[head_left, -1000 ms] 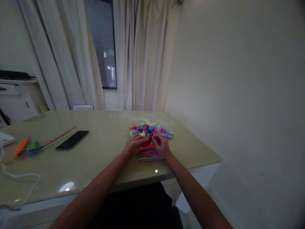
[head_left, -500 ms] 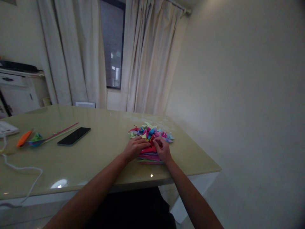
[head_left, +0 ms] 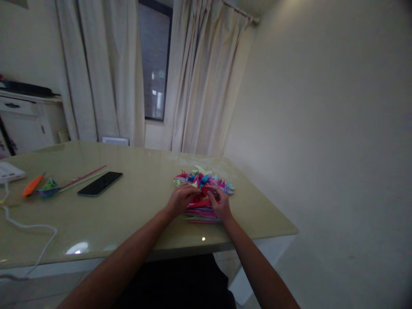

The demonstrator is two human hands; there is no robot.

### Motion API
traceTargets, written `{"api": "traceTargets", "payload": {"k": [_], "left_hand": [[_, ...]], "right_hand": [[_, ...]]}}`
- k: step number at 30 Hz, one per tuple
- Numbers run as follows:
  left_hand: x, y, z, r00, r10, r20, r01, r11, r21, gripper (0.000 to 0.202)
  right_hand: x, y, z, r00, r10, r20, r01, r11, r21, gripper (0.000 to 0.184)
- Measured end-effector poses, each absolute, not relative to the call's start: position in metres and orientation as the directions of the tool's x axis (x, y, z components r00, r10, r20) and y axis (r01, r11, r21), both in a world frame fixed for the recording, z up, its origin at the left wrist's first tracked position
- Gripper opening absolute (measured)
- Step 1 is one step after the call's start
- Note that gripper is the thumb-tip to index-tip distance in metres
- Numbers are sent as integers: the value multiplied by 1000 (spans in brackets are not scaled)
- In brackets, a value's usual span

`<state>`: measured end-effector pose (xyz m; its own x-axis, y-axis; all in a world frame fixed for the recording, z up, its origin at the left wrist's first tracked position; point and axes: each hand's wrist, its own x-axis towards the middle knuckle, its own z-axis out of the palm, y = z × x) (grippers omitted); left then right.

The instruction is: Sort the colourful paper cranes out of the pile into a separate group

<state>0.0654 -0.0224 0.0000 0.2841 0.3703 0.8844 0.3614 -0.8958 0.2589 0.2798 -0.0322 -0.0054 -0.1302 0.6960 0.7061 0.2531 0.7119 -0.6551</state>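
A small piece of red folded paper (head_left: 204, 190) is pinched between my two hands. My left hand (head_left: 180, 198) has its fingers closed on the paper's left side. From the right, my right hand (head_left: 220, 204) grips it between thumb and fingers. Just beyond lies a heap of colourful folded-paper shapes (head_left: 201, 177) in pink, blue, green and lilac. Beneath my hands, a stack of coloured paper strips (head_left: 202, 215) lies crosswise near the table's front edge. My fingers partly cover both the strips and the near side of the heap.
A black phone (head_left: 100, 183) lies on the glossy table (head_left: 144, 171), left of my hands. Further left are thin coloured strips (head_left: 83, 177), a blue-green crumpled piece (head_left: 49, 188), an orange tool (head_left: 33, 185), a white device (head_left: 10, 171) and its cable (head_left: 30, 225). A wall (head_left: 322, 150) stands right.
The red paper shows more clearly between my fingertips, which have shifted slightly. Both hands stay in nearly the same place, and the surrounding things have not moved.
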Motion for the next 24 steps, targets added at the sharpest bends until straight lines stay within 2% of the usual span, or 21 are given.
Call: {"api": "traceTargets", "payload": {"k": [9,13,24], "left_hand": [[66,-21,0,198,498,844,305,-850,430,15],[66,-18,-3,161,549,820,286,-821,494,17],[65,-21,-2,144,648,748,225,-757,613,22]], "right_hand": [[283,-28,-11,-166,681,713,306,723,-619,42],[283,-27,-12,-180,684,707,312,722,-618,44],[284,-26,-12,-207,702,681,324,706,-630,54]]}}
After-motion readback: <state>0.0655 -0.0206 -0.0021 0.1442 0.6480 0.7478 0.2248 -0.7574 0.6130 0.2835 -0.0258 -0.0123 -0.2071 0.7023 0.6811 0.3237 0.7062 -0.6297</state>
